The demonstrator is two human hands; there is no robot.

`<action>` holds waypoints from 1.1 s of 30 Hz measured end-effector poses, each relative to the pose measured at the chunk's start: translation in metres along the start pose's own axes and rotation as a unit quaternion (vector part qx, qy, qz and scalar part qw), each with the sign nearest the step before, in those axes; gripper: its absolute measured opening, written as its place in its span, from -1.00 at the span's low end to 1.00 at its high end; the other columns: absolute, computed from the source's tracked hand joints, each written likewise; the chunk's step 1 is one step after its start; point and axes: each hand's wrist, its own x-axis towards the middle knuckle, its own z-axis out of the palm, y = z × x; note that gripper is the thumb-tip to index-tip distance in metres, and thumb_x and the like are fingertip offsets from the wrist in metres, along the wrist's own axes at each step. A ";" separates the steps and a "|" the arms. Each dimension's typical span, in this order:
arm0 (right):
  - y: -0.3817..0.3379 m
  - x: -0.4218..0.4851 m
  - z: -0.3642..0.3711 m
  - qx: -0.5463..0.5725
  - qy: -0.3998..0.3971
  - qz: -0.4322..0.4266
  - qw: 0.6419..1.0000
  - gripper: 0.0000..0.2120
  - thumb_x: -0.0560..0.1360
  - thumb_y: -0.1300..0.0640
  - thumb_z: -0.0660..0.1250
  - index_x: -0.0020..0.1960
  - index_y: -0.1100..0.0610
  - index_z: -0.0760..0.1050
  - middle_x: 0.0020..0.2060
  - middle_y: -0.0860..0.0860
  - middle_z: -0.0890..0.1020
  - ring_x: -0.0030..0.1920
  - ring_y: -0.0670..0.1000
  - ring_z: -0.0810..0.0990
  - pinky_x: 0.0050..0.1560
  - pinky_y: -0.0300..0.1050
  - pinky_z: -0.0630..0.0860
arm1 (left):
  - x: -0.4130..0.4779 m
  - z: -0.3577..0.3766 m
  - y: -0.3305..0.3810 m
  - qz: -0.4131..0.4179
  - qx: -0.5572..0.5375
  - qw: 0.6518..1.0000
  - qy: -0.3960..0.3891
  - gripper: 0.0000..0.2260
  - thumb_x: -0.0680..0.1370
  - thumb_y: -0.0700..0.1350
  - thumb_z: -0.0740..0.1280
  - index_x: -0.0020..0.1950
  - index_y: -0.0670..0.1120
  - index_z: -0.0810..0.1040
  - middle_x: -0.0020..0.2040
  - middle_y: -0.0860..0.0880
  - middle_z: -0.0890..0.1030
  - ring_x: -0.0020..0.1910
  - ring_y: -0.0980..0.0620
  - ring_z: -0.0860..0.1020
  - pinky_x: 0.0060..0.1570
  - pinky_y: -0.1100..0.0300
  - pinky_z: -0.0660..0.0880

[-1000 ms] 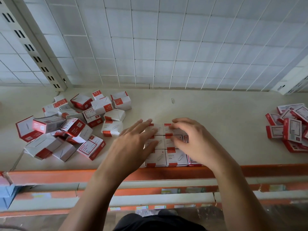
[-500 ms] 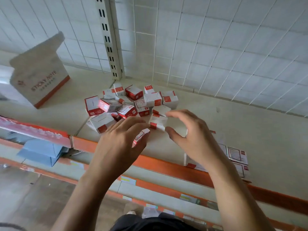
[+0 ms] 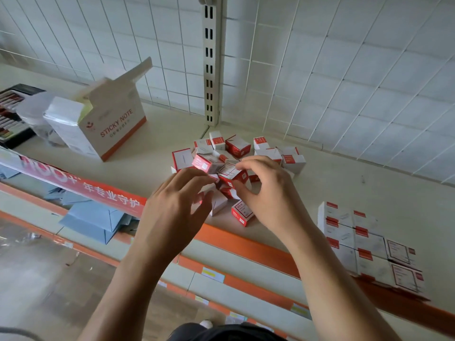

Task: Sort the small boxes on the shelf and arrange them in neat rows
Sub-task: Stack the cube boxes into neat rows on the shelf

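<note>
The cream shelf (image 3: 320,183) runs from far left to near right, edged in orange along its near side. On its far left stands an opened sticky-note carton (image 3: 115,124), which is not part of the sorting. At the near right, the finished rows (image 3: 354,242) lie flat and tight against the shelf's front edge, red bands mostly facing the same way. The loose pile (image 3: 236,148) of small red-and-white boxes sits mid-shelf, tumbled at every angle, well apart from those rows.

The step in hand looks like picking from the pile. It would go best by lifting 1 or 2 boxes from the top rather than dragging from underneath, turning each so its red band matches the rows, then butting it square against the last box laid.

The right hand (image 3: 273,193) is half closed, thumb and curled fingers pinching the top box (image 3: 231,173). The left hand (image 3: 172,210) has its fingers spread and loosely bent over the pile's near-left edge, touching boxes there; whether it grips one I cannot tell
</note>
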 end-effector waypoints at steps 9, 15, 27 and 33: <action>-0.006 0.008 0.025 -0.020 0.016 0.069 0.997 -0.70 0.40 0.12 0.53 0.10 0.14 0.58 0.02 0.00 0.62 0.07 0.02 0.55 0.11 -0.10 0.50 | 0.020 0.006 -0.028 -0.016 -0.017 1.000 -0.011 -0.77 0.49 -0.15 0.41 0.14 -0.11 0.61 0.15 -0.04 0.56 0.03 -0.06 0.58 -0.20 0.11 0.55; -0.010 0.007 0.019 -0.011 0.049 0.071 0.996 -0.65 0.39 -0.11 0.35 0.02 0.14 0.55 -0.05 -0.03 0.63 0.01 -0.01 0.56 0.00 -0.13 0.52 | 0.036 0.013 -0.037 -0.023 -0.047 0.999 -0.012 -0.68 0.50 -0.12 0.42 0.22 -0.16 0.55 0.18 -0.13 0.52 -0.01 -0.12 0.60 -0.13 0.20 0.48; 0.005 -0.024 -0.021 -0.022 0.118 0.055 0.991 -0.75 0.39 0.28 0.50 0.03 0.17 0.55 0.02 -0.01 0.64 0.07 -0.02 0.61 0.08 -0.11 0.54 | 0.052 0.024 -0.022 -0.010 -0.089 0.996 -0.003 -0.72 0.42 -0.09 0.53 0.06 -0.18 0.65 0.03 -0.07 0.65 -0.11 -0.04 0.62 -0.13 0.14 0.54; 0.022 -0.049 -0.063 -0.052 0.141 0.079 0.985 -0.65 0.38 0.29 0.50 0.13 0.16 0.55 0.04 -0.03 0.63 0.07 -0.04 0.59 0.12 -0.23 0.50 | 0.050 0.035 0.036 0.046 -0.191 0.980 -0.007 -0.68 0.44 0.01 0.45 0.08 -0.17 0.65 0.09 0.00 0.63 0.03 0.18 0.57 0.04 0.45 0.44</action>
